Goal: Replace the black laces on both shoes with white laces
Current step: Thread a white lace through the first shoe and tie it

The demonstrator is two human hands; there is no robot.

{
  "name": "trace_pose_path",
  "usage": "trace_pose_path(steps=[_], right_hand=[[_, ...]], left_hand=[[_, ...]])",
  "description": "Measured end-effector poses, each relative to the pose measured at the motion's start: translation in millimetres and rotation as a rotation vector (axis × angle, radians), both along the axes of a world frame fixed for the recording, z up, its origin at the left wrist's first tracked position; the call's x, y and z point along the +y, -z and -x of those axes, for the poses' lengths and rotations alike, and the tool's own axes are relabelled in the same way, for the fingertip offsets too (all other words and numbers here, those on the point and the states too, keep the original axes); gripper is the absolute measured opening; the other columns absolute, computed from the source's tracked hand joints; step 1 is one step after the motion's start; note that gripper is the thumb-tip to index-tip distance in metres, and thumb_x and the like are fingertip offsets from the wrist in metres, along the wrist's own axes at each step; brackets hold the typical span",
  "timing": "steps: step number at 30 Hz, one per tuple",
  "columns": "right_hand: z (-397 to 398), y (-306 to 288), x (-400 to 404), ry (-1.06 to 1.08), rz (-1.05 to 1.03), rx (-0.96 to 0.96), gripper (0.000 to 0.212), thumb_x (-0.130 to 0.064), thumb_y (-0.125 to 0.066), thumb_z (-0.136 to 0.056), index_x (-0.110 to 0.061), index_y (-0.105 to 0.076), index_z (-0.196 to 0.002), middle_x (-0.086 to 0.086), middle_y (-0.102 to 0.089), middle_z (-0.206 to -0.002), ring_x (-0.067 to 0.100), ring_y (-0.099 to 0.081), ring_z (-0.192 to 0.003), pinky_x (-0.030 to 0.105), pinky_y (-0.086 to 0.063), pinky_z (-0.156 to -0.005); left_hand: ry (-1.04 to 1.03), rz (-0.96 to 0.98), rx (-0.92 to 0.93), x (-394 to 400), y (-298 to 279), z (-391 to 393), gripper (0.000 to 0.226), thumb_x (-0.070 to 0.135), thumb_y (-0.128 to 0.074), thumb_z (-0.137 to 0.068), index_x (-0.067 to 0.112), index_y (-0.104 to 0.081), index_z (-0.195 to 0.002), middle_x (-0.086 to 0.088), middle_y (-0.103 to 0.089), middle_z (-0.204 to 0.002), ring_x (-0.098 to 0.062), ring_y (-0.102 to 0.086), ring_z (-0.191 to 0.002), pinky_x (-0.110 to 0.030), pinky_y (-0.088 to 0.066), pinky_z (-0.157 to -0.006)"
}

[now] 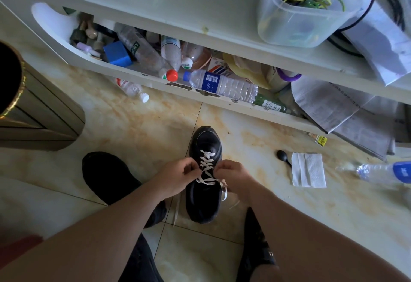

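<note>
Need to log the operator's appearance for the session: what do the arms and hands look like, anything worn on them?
Both forearms are bare, with no sleeves in view. The left hand and right hand show no gloves, and no watch, bracelet or rings are visible. No cables or markings show on either arm.

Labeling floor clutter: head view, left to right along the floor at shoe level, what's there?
Unlaced black shoe → left hand → shoe with white lace → right hand → black spoon → white napkin → plastic bottle.
</note>
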State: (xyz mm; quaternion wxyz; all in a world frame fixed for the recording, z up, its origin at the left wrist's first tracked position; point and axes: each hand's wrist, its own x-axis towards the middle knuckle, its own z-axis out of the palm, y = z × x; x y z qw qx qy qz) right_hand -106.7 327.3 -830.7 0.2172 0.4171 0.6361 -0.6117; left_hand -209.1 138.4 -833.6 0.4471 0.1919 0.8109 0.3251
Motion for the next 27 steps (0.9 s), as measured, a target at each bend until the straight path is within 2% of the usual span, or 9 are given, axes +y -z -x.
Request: trace_pose_path(steps=[3, 5, 8, 10, 14, 16, 21, 24, 27], right_hand=[[3, -10, 3, -0.278, -0.124, -0.025, 0.018, -0.012, -0.068, -0.079, -0.025, -0.075, -0.09, -0.005, -0.068, -0.093, 0.014, -0.059, -0.073, 0.018, -0.047, -0.055], [5, -12, 5, -0.48, -0.264, -0.003, 0.016, -0.023, -0.073, -0.086, -0.03, -0.075, -0.099, -0.012, -0.067, -0.101, 0.011, -0.062, -0.08, 0.018, -0.046, -0.059], [6, -11, 8, -0.349, -0.247, 0.017, 0.014, -0.031, -0.072, -0.095, -0.026, -0.075, -0.109, -0.012, -0.066, -0.099, 0.005, -0.06, -0.077, 0.016, -0.041, -0.06], [5, -7, 8, -0.206, -0.202, 0.03, 0.005, -0.025, -0.07, -0.097, -0.021, -0.074, -0.1, -0.009, -0.068, -0.09, 0.005, -0.058, -0.069, 0.014, -0.042, -0.056], [0, -3, 4, -0.055, -0.088, 0.007, 0.009, -0.011, -0.07, -0.096, -0.017, -0.071, -0.089, 0.004, -0.072, -0.086, 0.018, -0.064, -0.079, 0.038, -0.059, -0.075], [-1, -3, 4, -0.04, -0.058, -0.005, 0.006, -0.011, -0.07, -0.096, -0.015, -0.071, -0.091, 0.007, -0.072, -0.09, 0.018, -0.065, -0.081, 0.036, -0.057, -0.075], [0, 0, 7, -0.101, -0.093, 0.014, 0.01, -0.013, -0.072, -0.094, -0.023, -0.074, -0.092, 0.013, -0.075, -0.094, 0.02, -0.066, -0.076, 0.046, -0.061, -0.078], [3, -2, 2, -0.172, -0.098, 0.012, 0.014, -0.014, -0.069, -0.095, -0.027, -0.072, -0.093, 0.005, -0.072, -0.09, 0.016, -0.065, -0.074, 0.031, -0.058, -0.072], [4, 0, 0, -0.142, -0.059, 0.011, 0.011, -0.012, -0.069, -0.094, -0.022, -0.073, -0.096, 0.008, -0.069, -0.09, 0.018, -0.064, -0.074, 0.029, -0.058, -0.068]], left_hand=[[-0.04, 0.018, 0.009, -5, 0, 5, 0.011, 0.038, -0.054, -0.105, 0.04, -0.065, -0.103, 0.002, -0.071, -0.084, -0.008, -0.065, -0.068, -0.034, -0.051, -0.063], [-0.064, 0.052, 0.028, -7, -3, 8, 0.016, 0.032, -0.049, -0.107, 0.04, -0.063, -0.107, -0.002, -0.072, -0.082, 0.001, -0.058, -0.056, -0.027, -0.045, -0.058], [-0.034, 0.087, 0.049, -8, -9, 11, 0.014, 0.031, -0.052, -0.105, 0.04, -0.062, -0.106, 0.004, -0.071, -0.078, 0.002, -0.056, -0.053, -0.023, -0.042, -0.056], [0.035, 0.126, 0.063, -11, -13, 12, 0.013, 0.033, -0.056, -0.101, 0.044, -0.061, -0.107, 0.012, -0.073, -0.078, 0.002, -0.06, -0.056, -0.025, -0.046, -0.058], [0.151, 0.202, 0.149, -10, -19, 11, 0.017, 0.038, -0.053, -0.103, 0.045, -0.056, -0.117, 0.01, -0.073, -0.078, -0.008, -0.065, -0.06, -0.031, -0.051, -0.057], [0.165, 0.213, 0.194, -9, -19, 9, 0.018, 0.037, -0.049, -0.106, 0.041, -0.056, -0.121, 0.007, -0.072, -0.079, -0.012, -0.063, -0.059, -0.031, -0.048, -0.056], [0.196, 0.185, 0.252, -2, -21, 0, 0.034, 0.03, -0.046, -0.108, 0.047, -0.058, -0.134, 0.016, -0.07, -0.113, -0.004, -0.065, -0.084, -0.026, -0.054, -0.073], [0.22, 0.143, 0.247, 7, -21, -7, 0.039, 0.023, -0.044, -0.109, 0.049, -0.064, -0.13, 0.015, -0.073, -0.105, -0.006, -0.065, -0.076, -0.029, -0.054, -0.069], [0.211, 0.114, 0.258, 11, -18, -13, 0.041, 0.02, -0.042, -0.109, 0.048, -0.066, -0.127, 0.009, -0.073, -0.099, -0.011, -0.065, -0.079, -0.036, -0.057, -0.075]])
